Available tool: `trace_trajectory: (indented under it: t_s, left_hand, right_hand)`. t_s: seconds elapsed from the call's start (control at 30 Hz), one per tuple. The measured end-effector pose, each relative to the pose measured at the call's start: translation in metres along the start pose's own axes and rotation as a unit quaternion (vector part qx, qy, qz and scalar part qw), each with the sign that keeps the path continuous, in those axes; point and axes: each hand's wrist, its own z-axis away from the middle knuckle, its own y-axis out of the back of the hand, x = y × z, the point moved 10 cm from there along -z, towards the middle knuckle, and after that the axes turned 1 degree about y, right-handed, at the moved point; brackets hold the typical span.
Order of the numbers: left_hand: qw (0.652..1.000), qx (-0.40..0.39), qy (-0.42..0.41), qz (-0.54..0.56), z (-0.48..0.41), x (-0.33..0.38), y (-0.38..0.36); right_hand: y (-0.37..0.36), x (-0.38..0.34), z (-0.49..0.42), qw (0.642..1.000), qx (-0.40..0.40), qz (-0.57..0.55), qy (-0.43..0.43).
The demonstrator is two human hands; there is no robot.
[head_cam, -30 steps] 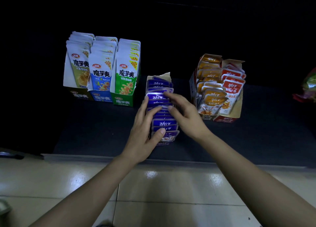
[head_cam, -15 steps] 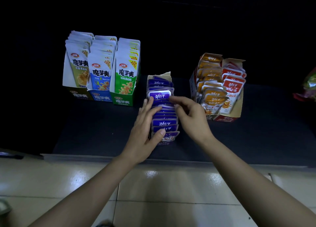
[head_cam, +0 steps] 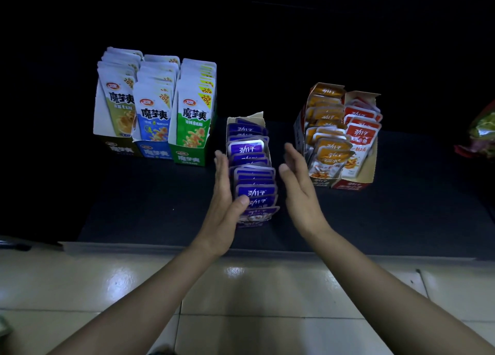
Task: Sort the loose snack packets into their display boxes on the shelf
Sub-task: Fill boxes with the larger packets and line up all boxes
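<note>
Purple packets [head_cam: 251, 173] were packed overlapping in a narrow box [head_cam: 248, 116] near the front edge of the dark shelf [head_cam: 139, 207]; left hand [head_cam: 222, 194] and right hand [head_cam: 300, 184] were held flat, released.

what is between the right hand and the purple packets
Nothing visible. The right hand is open beside the purple packets, with only a strip of dark shelf between. The left hand rests against their other side.

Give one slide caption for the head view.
Open left hand and right hand flank the purple packets in their box on the shelf.
</note>
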Motion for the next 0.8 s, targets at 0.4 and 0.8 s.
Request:
trace_trajectory:
  t_s: [0.4,0.8]
  left_hand:
    - [0.993,0.023,0.081,0.084,0.000,-0.008,-0.006]
    - [0.991,0.037,0.095,0.087,-0.009,-0.010,-0.001]
  right_hand:
    - [-0.032,0.015,0.012,0.991,-0.115,-0.053,-0.042]
    - [-0.031,0.008,0.005,0.993,-0.081,-0.086,-0.031]
